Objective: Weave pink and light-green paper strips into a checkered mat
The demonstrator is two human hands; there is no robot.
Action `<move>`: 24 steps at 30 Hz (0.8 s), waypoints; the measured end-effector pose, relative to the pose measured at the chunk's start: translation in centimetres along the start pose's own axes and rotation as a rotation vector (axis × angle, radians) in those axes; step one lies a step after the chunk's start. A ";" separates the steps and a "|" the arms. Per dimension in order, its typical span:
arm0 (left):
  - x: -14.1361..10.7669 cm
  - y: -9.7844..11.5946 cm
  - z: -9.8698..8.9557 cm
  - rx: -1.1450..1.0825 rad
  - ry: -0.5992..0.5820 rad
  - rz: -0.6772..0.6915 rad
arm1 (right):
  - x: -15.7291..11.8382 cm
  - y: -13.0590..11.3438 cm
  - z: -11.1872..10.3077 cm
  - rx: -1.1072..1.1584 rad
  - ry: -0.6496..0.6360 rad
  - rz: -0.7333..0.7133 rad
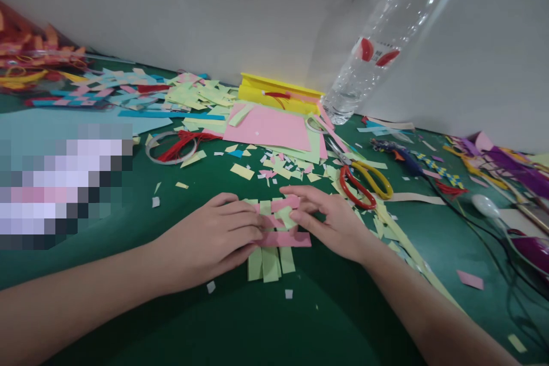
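Observation:
Pink paper strips point(286, 239) cross over and under pale green paper strips point(270, 265) in a small weave on the green table. My left hand point(217, 234) lies over the left side of the weave, its fingertips pressing on the strips. At the right side, my right hand point(328, 218) has thumb and fingers round a folded end of a green strip point(285, 217). The lower ends of the green strips lie flat below the hands, and the lowest pink strip sticks out to the right.
Scissors point(358, 183) with red and yellow handles lie beyond my right hand. A clear bottle point(369, 63) leans at the wall. Pink sheets point(268, 128), a tape roll point(171, 147), a glue gun point(397, 154) and paper scraps lie around.

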State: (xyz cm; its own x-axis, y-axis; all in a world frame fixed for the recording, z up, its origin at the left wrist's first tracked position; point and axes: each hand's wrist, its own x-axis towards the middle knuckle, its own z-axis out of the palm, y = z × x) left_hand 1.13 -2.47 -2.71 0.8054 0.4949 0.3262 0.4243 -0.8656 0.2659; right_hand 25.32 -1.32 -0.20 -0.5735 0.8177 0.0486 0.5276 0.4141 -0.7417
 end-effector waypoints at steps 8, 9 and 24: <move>-0.1 0.0 0.1 0.015 0.018 -0.013 | -0.2 -0.1 -0.1 0.281 -0.015 0.029; -0.1 0.0 0.1 0.007 0.016 -0.016 | -0.2 -0.2 -0.2 0.278 -0.010 0.013; 0.2 -0.4 0.2 0.092 0.050 0.052 | 0.4 0.4 0.7 -0.605 0.087 -0.606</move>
State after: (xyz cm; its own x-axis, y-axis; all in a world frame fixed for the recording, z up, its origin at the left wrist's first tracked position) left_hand 1.24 -2.03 -2.88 0.8068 0.4502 0.3827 0.4203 -0.8925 0.1639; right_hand 24.85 -1.13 -0.99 -0.8272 0.4044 0.3901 0.4034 0.9107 -0.0888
